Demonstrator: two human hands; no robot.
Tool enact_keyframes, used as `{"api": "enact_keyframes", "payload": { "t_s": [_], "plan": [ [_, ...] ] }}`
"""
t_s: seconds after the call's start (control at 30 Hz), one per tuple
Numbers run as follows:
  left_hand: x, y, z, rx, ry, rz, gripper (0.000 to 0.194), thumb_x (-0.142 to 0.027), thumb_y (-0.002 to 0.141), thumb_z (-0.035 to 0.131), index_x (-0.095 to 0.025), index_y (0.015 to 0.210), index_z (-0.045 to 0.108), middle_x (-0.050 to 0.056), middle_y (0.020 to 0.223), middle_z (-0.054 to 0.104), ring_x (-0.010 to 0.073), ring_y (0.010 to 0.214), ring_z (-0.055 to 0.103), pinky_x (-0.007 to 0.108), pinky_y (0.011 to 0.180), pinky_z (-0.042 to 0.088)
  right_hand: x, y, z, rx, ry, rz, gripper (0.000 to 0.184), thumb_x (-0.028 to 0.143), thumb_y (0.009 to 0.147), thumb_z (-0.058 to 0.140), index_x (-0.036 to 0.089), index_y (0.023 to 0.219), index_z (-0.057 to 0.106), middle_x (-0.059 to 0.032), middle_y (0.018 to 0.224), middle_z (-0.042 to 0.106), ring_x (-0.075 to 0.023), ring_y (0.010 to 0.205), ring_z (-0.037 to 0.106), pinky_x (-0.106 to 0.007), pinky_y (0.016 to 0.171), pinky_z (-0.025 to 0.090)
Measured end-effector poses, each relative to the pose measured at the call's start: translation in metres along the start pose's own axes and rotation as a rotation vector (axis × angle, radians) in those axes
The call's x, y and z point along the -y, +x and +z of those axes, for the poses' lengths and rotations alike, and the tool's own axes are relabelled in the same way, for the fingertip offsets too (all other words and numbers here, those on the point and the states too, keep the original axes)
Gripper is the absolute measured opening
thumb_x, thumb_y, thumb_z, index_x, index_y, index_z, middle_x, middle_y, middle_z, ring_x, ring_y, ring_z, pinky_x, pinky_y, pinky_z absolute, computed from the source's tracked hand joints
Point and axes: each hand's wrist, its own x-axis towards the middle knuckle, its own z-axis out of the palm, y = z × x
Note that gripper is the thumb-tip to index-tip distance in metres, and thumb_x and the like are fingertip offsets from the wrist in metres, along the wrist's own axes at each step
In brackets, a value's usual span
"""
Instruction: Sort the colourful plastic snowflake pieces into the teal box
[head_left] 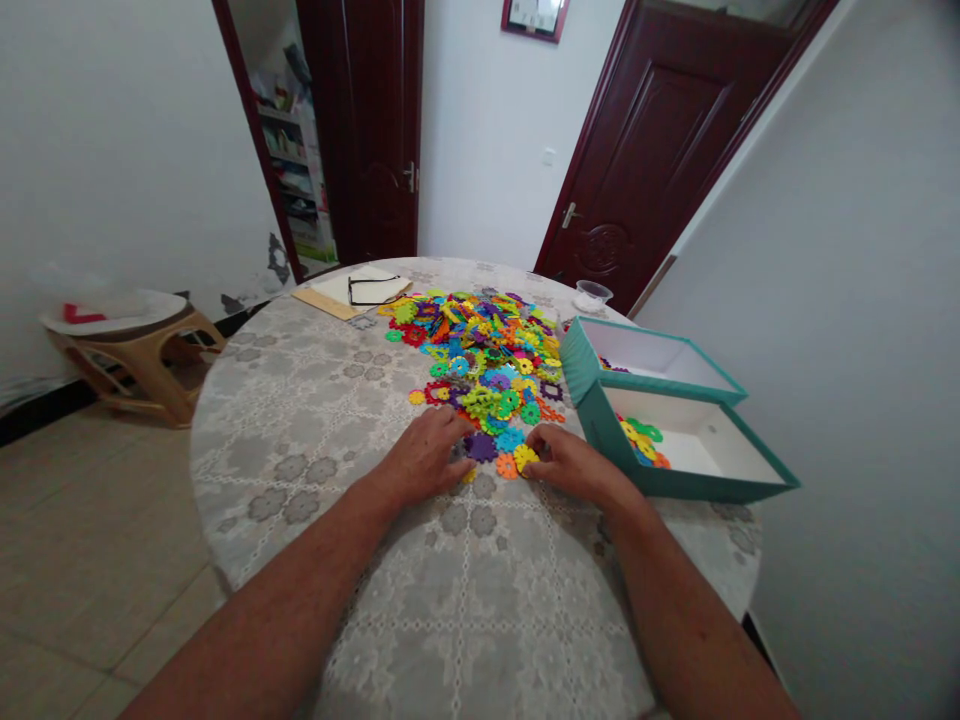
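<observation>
A heap of colourful plastic gear-shaped pieces [487, 345] lies on the table, with a few pieces at its near edge between my hands. My left hand [427, 455] rests there, thumb and fingers apart, just left of a purple gear piece [481, 447]. My right hand [566, 462] has its fingertips closed on a yellow gear piece [525, 458]. An orange gear piece [506, 466] lies beside the yellow one, and a blue gear piece [510, 439] sits just behind. Part of another yellow piece shows by my left thumb.
Two teal boxes stand right of the heap; the nearer box [720, 492] holds several gear pieces, the farther box [694, 352] a few purple ones. Eyeglasses [375, 290] lie on papers at the back left. A clear plastic bowl [592, 294] stands at the back right.
</observation>
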Motion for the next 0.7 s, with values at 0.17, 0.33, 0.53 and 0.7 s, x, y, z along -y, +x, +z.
{"api": "enact_keyframes", "payload": {
  "t_s": [0.17,0.33,0.53,0.7],
  "plan": [
    [-0.007,0.001,-0.002,-0.004,-0.011,0.087,0.033,-0.032,0.092,0.069,-0.023,0.124,0.067,0.011,0.119,0.065,0.0282,0.114,0.058,0.044,0.102,0.048,-0.002,-0.005,-0.012,0.034,0.144,-0.034,0.015,0.03,0.085,0.07,0.021,0.09,0.058,0.0045,0.078,0.057,-0.0147,0.073,0.05,-0.026,0.063,0.034],
    [-0.017,0.003,-0.002,-0.004,0.022,0.135,0.027,-0.034,0.096,0.065,-0.022,0.12,0.067,0.01,0.115,0.066,0.0274,0.11,0.057,0.043,0.099,0.047,-0.013,-0.01,-0.028,0.104,0.174,-0.067,0.008,0.028,0.089,0.063,0.02,0.09,0.064,0.0022,0.082,0.06,-0.0154,0.076,0.053,-0.027,0.066,0.039],
    [-0.04,0.006,0.009,0.079,0.165,0.183,0.024,-0.034,0.097,0.064,-0.022,0.117,0.067,0.01,0.117,0.065,0.0282,0.111,0.055,0.044,0.098,0.046,-0.017,-0.006,-0.014,0.05,-0.004,0.026,0.04,0.022,0.086,0.065,0.02,0.126,0.066,-0.0057,0.107,0.072,-0.0216,0.095,0.064,-0.031,0.083,0.046],
    [-0.049,0.005,0.021,0.139,0.245,0.201,0.016,-0.031,0.098,0.063,-0.022,0.11,0.068,0.009,0.112,0.065,0.0282,0.112,0.054,0.043,0.095,0.046,-0.009,-0.004,-0.006,0.039,-0.118,-0.003,0.029,0.02,0.083,0.068,0.018,0.112,0.069,-0.0091,0.113,0.07,-0.0235,0.103,0.063,-0.032,0.088,0.045]
  ]
}}
